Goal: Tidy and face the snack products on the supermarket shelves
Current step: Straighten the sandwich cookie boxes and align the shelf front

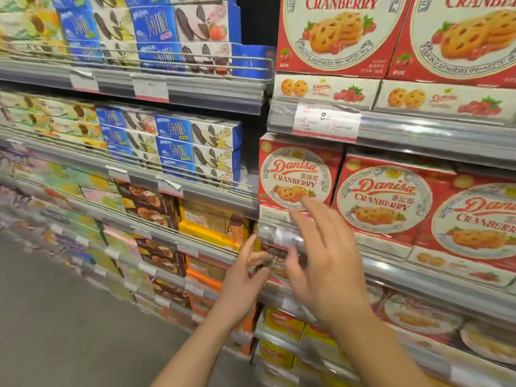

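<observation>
Fingers spread wide on both hands, holding nothing, before red cookie boxes (296,177).
Right hand (326,261) hides the shelf rail (418,261); left hand (248,272) at nine o'clock; blue biscuit boxes (195,141) blurred.

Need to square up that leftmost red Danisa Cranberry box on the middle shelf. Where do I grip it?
Probably by the two upright side edges of the leftmost Danisa box, coming straight in from the front. Its left side faces an open gap; the neighbouring box crowds its right edge. The right hand hovers open just below it.
</observation>
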Demonstrator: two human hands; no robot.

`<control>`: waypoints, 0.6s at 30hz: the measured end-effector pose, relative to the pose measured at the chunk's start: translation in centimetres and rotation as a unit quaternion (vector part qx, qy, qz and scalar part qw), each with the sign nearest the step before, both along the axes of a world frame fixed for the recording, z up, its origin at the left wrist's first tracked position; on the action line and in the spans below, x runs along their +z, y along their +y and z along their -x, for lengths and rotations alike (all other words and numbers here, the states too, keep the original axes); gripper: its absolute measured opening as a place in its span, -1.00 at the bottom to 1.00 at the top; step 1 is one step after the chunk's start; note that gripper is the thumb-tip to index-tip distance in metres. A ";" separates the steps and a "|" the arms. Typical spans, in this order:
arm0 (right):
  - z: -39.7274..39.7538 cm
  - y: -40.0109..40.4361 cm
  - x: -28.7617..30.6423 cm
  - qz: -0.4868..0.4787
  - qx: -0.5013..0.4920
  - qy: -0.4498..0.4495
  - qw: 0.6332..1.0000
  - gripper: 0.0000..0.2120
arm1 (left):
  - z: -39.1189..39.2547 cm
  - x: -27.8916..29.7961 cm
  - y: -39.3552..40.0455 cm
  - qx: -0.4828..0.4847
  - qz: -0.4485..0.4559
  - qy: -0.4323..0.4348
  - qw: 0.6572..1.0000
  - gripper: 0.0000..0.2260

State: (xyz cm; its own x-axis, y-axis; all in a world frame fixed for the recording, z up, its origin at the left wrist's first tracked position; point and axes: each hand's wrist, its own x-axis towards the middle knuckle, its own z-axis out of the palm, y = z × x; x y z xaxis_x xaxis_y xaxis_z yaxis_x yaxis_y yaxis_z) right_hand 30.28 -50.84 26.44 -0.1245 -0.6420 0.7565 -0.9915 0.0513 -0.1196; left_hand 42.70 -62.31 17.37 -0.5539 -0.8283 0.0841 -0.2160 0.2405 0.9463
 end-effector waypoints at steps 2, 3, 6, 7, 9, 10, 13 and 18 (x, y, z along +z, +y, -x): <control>-1.2 -1.3 -3.8 -0.064 -0.020 0.009 0.998 -0.46 | -0.7 -0.1 -1.2 -0.024 0.022 -0.017 0.999 -0.43; -1.5 -2.1 -5.4 -0.090 -0.034 0.008 0.995 -0.43 | -1.2 -0.1 -1.9 -0.038 0.046 -0.031 0.998 -0.45; -2.0 -4.1 -8.3 -0.139 -0.091 -0.009 0.986 -0.33 | -2.4 -0.9 -5.0 -0.076 0.164 -0.071 0.981 -0.47; -2.4 -4.6 -8.9 -0.154 -0.110 -0.014 0.982 -0.31 | -2.9 -1.2 -6.0 -0.094 0.204 -0.092 0.970 -0.46; -3.2 -5.2 -9.9 -0.160 -0.140 -0.030 0.977 -0.30 | -4.4 -1.5 -7.9 -0.131 0.262 -0.127 0.948 -0.46; -3.6 -5.5 -10.0 -0.155 -0.158 -0.034 0.975 -0.29 | -5.2 -1.3 -9.1 -0.140 0.287 -0.135 0.938 -0.47; -4.5 -6.7 -10.4 -0.147 -0.214 -0.048 0.965 -0.26 | -7.7 -1.6 -13.6 -0.095 0.353 -0.124 0.923 -0.47; -6.5 -8.4 -10.7 -0.138 -0.283 -0.086 0.945 -0.26 | -11.9 -1.7 -21.1 0.009 0.436 -0.158 0.886 -0.42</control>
State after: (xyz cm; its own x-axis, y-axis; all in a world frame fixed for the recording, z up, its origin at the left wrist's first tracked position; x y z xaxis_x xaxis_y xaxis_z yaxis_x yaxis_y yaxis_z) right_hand 36.77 -59.22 15.71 -0.6126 -0.6065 0.5068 -0.7634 0.6203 -0.1805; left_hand 54.56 -83.45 15.68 -0.6519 -0.5331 0.5393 -0.4483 0.8445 0.2930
